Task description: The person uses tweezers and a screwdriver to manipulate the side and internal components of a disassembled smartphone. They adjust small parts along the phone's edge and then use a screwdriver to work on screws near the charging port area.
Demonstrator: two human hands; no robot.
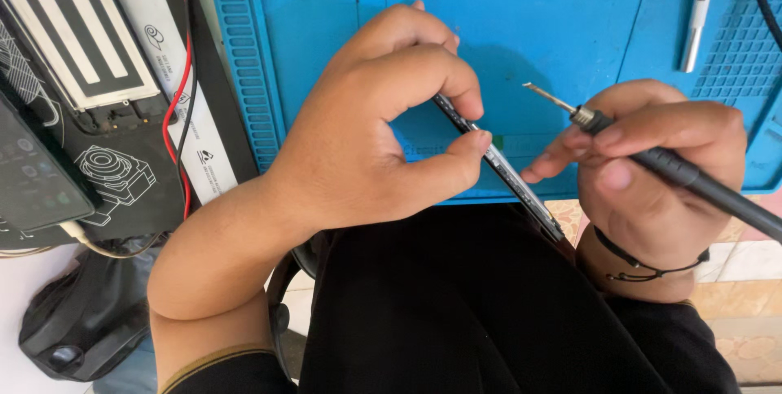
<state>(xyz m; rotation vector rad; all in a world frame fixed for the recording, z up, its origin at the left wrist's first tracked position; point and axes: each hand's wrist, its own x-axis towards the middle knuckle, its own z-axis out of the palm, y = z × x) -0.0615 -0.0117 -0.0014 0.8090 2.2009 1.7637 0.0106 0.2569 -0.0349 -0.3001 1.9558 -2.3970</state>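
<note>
Phone [498, 164] is what's being worked on here, a thin dark slab seen edge-on, tilted diagonally above the person's lap and the near edge of the worktop. The left hand [383, 125] has it pinched: thumb underneath, index finger curled over the top edge, so those fingers [464, 101] are closed right on the phone. Its lower end runs down toward the right wrist, and the outstretched fingers [547, 164] of the right hand [652, 174] sit just beside it; can't tell if they actually touch.

Biggest thing around is the blue mat [521, 27] covering the worktop, sitting just beyond both sets of fingers. Left of the left hand there's a black board with white line drawings [122, 174], plus a white bar [163, 60] with red and black wires [181, 84] over it.

The right hand is wrapped shut around a black soldering iron [676, 170], gripped like a pen, its metal tip [547, 96] poking out past the fingers toward the phone, near but not touching. A silvery pen-like tool [699, 11] lies on the mat well beyond the right hand. Thin black bracelet [643, 264] on the right wrist.
</note>
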